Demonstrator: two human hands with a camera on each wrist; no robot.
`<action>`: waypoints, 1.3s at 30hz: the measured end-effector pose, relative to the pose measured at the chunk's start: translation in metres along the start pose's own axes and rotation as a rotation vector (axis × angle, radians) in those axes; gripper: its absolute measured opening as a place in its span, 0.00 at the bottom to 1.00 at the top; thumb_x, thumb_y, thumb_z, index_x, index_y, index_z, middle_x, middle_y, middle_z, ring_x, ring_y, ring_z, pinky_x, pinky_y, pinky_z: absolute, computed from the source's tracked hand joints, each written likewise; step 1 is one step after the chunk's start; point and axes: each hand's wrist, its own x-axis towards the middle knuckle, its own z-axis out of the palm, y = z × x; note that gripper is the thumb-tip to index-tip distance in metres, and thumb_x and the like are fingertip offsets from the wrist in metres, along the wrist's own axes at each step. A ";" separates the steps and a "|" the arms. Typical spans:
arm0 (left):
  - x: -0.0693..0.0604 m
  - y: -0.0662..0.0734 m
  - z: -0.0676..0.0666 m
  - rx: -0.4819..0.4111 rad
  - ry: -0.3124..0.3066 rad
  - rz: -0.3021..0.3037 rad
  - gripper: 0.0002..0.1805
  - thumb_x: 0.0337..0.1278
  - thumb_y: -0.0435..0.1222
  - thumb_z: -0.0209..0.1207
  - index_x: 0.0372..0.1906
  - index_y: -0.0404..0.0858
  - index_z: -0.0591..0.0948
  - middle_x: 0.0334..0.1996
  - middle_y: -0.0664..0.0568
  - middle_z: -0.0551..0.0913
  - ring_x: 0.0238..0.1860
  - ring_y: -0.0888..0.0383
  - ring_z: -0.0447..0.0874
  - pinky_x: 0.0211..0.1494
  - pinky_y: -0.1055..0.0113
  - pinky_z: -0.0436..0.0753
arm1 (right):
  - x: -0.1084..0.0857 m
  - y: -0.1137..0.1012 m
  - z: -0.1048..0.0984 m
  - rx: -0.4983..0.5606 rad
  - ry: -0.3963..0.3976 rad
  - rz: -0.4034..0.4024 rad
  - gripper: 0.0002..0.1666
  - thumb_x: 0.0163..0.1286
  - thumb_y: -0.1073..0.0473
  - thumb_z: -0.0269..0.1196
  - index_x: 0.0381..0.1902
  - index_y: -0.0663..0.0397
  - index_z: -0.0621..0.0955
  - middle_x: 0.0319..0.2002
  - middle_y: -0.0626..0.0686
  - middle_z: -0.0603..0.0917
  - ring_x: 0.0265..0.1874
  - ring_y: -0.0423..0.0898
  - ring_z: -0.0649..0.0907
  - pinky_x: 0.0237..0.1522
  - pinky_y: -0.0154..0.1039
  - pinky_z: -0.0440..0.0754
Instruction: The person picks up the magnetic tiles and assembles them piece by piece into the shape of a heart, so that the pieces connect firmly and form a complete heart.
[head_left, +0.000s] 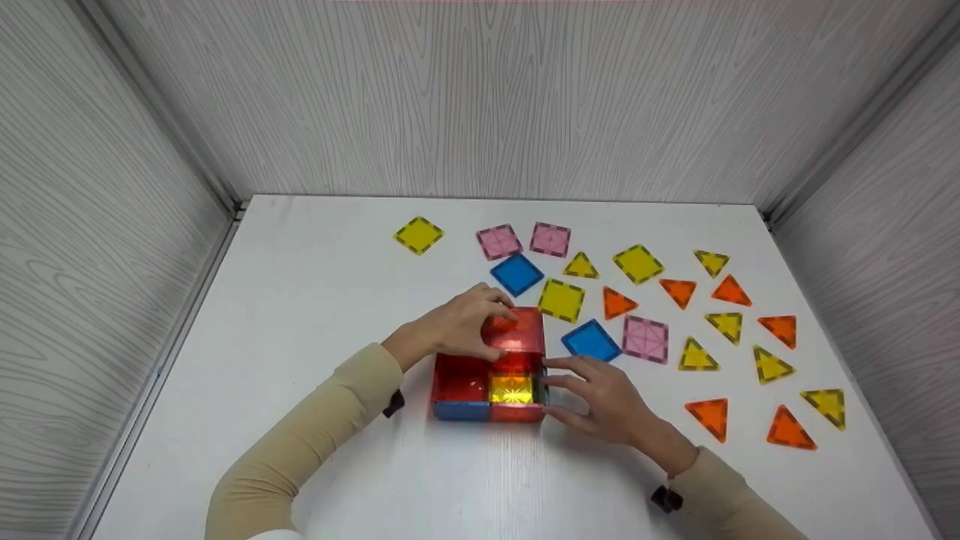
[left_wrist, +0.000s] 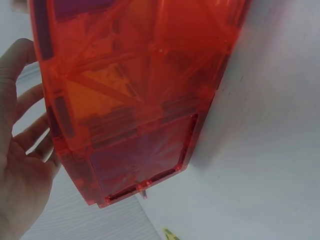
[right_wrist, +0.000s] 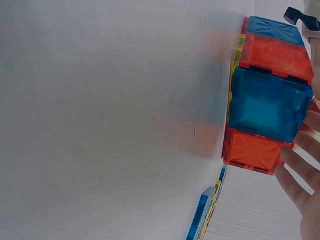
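Observation:
In the head view, a low box of magnetic tiles [head_left: 461, 381] stands at the middle of the table, with red and blue walls and a yellow tile [head_left: 511, 389] inside. A red square tile [head_left: 525, 330] covers its back right part. My left hand [head_left: 466, 322] holds this red tile from the left, with curved fingers at its back and the thumb toward its front. My right hand [head_left: 604, 397] touches the box's right side with spread, extended fingers. The right wrist view shows those fingertips beside a blue wall tile [right_wrist: 270, 105] and an orange-red one [right_wrist: 255, 151].
Behind the box lie blue [head_left: 517, 274], pink [head_left: 551, 239] and yellow square tiles [head_left: 419, 235]. Several orange [head_left: 790, 428] and yellow triangle tiles [head_left: 825, 407] are scattered flat at the right. Patterned panels [head_left: 480, 97] enclose the white table [head_left: 300, 262].

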 end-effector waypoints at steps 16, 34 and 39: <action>-0.012 -0.011 0.000 0.033 0.063 0.014 0.34 0.59 0.52 0.72 0.68 0.43 0.82 0.69 0.45 0.78 0.70 0.48 0.72 0.72 0.52 0.82 | 0.033 0.026 -0.004 0.017 -0.012 0.107 0.29 0.65 0.45 0.76 0.62 0.46 0.85 0.64 0.53 0.85 0.62 0.51 0.85 0.59 0.50 0.88; -0.032 -0.030 -0.002 -0.025 0.218 -0.028 0.34 0.61 0.57 0.67 0.66 0.43 0.83 0.66 0.45 0.80 0.68 0.48 0.75 0.71 0.49 0.81 | 0.062 0.042 0.002 0.079 -0.138 0.276 0.36 0.68 0.37 0.72 0.69 0.41 0.81 0.70 0.53 0.81 0.70 0.56 0.80 0.66 0.57 0.84; -0.035 -0.051 -0.013 -0.072 0.312 -0.103 0.31 0.65 0.56 0.66 0.66 0.42 0.82 0.65 0.45 0.81 0.69 0.46 0.75 0.75 0.44 0.76 | 0.062 0.044 0.003 0.089 -0.138 0.273 0.36 0.68 0.37 0.72 0.70 0.40 0.81 0.70 0.53 0.81 0.70 0.55 0.80 0.66 0.56 0.84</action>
